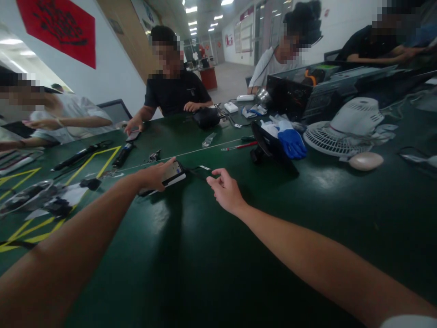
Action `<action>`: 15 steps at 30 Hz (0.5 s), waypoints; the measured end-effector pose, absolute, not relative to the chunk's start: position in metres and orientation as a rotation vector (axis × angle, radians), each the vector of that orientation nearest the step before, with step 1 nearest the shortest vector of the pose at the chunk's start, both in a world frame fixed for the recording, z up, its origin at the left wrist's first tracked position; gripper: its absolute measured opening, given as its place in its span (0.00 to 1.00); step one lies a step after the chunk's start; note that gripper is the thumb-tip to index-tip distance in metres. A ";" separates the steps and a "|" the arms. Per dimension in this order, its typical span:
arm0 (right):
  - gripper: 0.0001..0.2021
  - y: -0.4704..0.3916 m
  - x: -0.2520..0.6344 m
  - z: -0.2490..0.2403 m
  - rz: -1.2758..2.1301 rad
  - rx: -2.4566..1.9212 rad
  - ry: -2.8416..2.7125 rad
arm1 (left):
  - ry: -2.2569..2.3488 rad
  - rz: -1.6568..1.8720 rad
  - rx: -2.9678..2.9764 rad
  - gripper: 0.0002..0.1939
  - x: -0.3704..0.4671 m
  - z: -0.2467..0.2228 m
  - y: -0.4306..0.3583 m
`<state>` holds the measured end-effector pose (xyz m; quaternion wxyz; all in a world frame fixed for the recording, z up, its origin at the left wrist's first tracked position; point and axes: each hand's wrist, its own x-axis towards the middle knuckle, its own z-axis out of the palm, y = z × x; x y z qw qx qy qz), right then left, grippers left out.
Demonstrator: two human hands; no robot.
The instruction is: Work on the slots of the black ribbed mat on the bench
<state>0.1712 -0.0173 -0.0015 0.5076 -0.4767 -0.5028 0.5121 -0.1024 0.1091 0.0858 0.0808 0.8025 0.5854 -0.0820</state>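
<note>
My left hand (155,176) is wrapped over a phone (175,171) whose lit screen shows past the fingers. Under the phone lies a flat item with a white edge (175,180), resting on the green table (205,237). A dark cable with a white tag (204,168) runs from beside the phone toward my right hand (225,189). That hand hovers just right of the tag, its thumb and index finger apart and the other fingers curled; nothing shows between them.
A black stand-like object (273,148), blue-and-white gloves (292,141) and a white fan (355,125) lie to the right. A red-handled tool (242,146) lies ahead. Cables and small parts sit at left. Several people sit around the table.
</note>
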 end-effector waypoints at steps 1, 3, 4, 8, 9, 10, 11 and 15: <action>0.18 -0.019 0.171 0.000 1.245 -1.145 -1.221 | 1.760 -0.223 2.396 0.61 -0.108 0.084 0.118; 0.19 -0.021 0.172 0.003 1.245 -1.145 -1.239 | 1.771 -0.215 2.383 0.58 -0.119 0.082 0.137; 0.20 -0.022 0.172 0.004 1.237 -1.145 -1.247 | 1.808 -0.249 2.359 0.60 -0.124 0.082 0.146; 0.24 -0.023 0.172 0.003 1.220 -1.132 -1.284 | 1.899 -0.326 2.315 0.67 -0.145 0.079 0.177; 0.24 -0.023 0.171 0.002 1.217 -1.134 -1.289 | 1.912 -0.322 2.315 0.67 -0.149 0.078 0.183; 0.24 -0.023 0.171 0.002 1.209 -1.140 -1.290 | 1.907 -0.333 2.314 0.67 -0.152 0.078 0.187; 0.24 -0.023 0.170 0.002 1.197 -1.147 -1.289 | 1.907 -0.334 2.317 0.66 -0.153 0.078 0.190; 0.24 -0.023 0.169 0.003 1.201 -1.154 -1.292 | 1.895 -0.257 2.305 0.61 -0.146 0.082 0.188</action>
